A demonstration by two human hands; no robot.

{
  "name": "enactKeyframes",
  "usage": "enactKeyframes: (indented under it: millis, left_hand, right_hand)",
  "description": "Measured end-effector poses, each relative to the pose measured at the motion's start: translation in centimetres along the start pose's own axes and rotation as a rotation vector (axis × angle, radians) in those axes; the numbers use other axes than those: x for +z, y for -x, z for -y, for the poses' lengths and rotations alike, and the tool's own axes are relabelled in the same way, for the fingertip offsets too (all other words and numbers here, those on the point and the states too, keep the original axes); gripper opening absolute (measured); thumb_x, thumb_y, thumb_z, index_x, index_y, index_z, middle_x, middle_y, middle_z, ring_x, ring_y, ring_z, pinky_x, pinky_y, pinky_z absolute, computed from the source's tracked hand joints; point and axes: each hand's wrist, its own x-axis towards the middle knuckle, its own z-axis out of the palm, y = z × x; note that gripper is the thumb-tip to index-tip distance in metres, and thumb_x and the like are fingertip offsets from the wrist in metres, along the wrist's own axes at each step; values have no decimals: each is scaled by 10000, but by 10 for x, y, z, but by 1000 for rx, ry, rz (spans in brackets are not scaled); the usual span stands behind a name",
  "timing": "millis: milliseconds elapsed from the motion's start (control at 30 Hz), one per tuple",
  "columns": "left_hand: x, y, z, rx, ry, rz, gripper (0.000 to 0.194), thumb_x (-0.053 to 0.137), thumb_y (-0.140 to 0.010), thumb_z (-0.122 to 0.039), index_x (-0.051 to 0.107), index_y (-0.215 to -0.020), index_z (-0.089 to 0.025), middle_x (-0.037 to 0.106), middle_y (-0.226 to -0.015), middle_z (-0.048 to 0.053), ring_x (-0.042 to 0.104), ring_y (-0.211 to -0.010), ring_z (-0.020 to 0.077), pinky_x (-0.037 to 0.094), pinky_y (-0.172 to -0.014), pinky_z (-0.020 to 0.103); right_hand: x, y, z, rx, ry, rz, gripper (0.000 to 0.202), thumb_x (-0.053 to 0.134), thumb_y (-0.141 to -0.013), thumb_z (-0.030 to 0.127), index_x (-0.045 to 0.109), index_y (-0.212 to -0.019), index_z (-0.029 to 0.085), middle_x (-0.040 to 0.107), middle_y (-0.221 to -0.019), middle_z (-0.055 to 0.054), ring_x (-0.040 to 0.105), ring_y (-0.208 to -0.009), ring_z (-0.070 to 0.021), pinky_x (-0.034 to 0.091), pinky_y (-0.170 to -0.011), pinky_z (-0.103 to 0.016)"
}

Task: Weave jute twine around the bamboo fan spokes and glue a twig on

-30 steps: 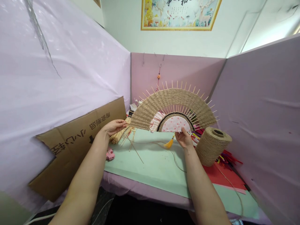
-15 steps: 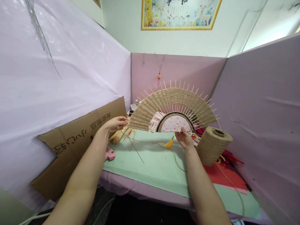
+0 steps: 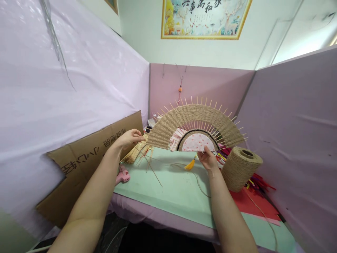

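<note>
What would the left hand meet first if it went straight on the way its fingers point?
Probably the near side edge of the tan, arched, woven-cord fan; the left hand looks almost there or already touching, though depth is unclear.

- The only view comes from a camera worn on the person's head, looking forward and down between the bare left arm (image 3: 91,200) and bare right arm (image 3: 231,211).
- It faces an upright pink back panel (image 3: 210,79), with a glossy lilac sheet (image 3: 105,73) to the left and a matte lilac side panel (image 3: 295,105) to the right.
- The tan, half-round woven fan (image 3: 195,112) stands mid-view, at close range, seen broadside.
- The flat pale green table cover (image 3: 176,189) appears from above at a slant.
- The top edge crops a gold-framed rectangular picture (image 3: 205,21), farther off.
</note>
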Motion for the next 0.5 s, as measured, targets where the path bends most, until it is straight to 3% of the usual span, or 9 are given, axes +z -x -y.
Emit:
enactKeyframes:
  millis: [233, 367, 500]
  left_hand:
    - [14, 5, -1, 280, -502, -304, 236, 682, -704, -252, 491, -841, -227, 700, -755, 17, 627, -694, 186, 423, -647, 295]
    - [16, 3, 3, 450, -708, -342, 130, 631, -737, -210, 526, -810, -229, 646, -755, 12, 573, -685, 175, 400, -643, 292]
    - [15, 1, 7, 483, -618, -323, 112, 648, -730, -225, 549, -781, -217, 622, -748, 0, 542, -679, 154, 412, -655, 280]
  right_hand:
    - [0, 0, -2, 2, 6, 1, 121, 721, -765, 154, 633, -771, 236, 740, -718, 65, 714, -701, -108, 600, -665, -211]
    - [0, 0, -3, 12, 14, 6, 122, 731, -754, 158, 639, -779, 233, 751, -763, 56, 714, -703, -109, 601, -672, -213]
    - [0, 0, -3, 22, 17, 11, 122, 728, -754, 151, 640, -775, 233, 754, -774, 52, 718, -721, -112, 603, -688, -213]
